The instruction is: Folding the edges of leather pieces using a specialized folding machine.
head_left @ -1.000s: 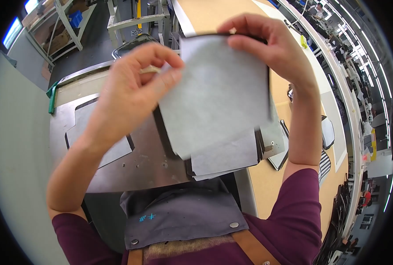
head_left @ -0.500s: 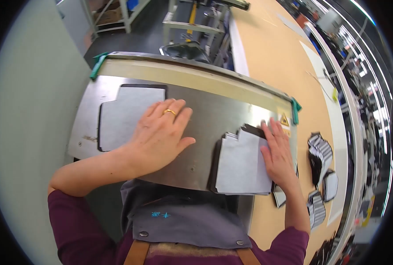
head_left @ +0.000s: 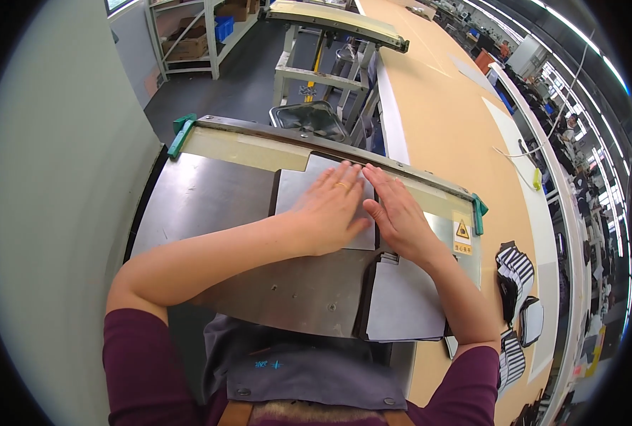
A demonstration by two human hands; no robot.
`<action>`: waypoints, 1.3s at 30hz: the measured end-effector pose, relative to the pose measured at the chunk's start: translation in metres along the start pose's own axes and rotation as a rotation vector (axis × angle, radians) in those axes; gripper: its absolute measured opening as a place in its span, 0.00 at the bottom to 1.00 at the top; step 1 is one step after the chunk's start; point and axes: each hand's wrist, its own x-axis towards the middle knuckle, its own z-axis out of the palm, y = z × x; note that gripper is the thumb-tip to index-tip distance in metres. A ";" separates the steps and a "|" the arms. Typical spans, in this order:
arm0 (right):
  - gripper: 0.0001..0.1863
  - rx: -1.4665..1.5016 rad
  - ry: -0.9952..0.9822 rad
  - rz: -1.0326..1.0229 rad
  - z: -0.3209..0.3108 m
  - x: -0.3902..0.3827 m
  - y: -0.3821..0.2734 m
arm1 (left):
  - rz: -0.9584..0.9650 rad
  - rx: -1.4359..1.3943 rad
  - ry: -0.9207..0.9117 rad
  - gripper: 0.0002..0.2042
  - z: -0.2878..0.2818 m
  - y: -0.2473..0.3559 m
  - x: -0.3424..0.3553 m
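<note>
A cut piece with a pale grey-white face and dark edges [head_left: 295, 186] lies on the metal work plate [head_left: 209, 202], its far edge against the pale strip at the back. My left hand [head_left: 330, 214], with a ring on one finger, lies flat on it, fingers stretched forward. My right hand [head_left: 400, 219] has its fingers extended at the piece's right edge, its fingertips near those of my left hand. Neither hand grips anything. Closer to me on the right sits a stack of similar pieces [head_left: 405, 304], partly below my right forearm.
Green clamps [head_left: 182, 135] stand at both ends of the plate's rear metal bar [head_left: 259, 131]. A warning label [head_left: 462, 234] is at the right. On the tan table [head_left: 437, 106] lie striped, dark-edged bundles [head_left: 518, 266]. A pale wall [head_left: 60, 213] rises at my left; another bench [head_left: 334, 20] stands ahead.
The cut piece has moved from the plate's left side to the rear middle, with my left hand on it. My right hand has left the stack and come to the piece's right edge.
</note>
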 end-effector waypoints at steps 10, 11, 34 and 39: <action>0.31 -0.221 -0.010 0.012 0.012 -0.003 0.014 | 0.019 0.201 0.082 0.38 -0.010 -0.044 -0.018; 0.31 -0.212 0.007 0.010 0.012 -0.002 0.015 | 0.019 0.224 0.070 0.38 -0.011 -0.045 -0.015; 0.32 -0.417 -0.008 -0.098 0.023 -0.008 0.008 | -0.263 0.320 0.312 0.25 -0.025 -0.042 -0.025; 0.39 -0.290 -0.014 -0.080 0.013 0.000 0.009 | -0.277 0.089 0.116 0.16 -0.036 -0.068 -0.017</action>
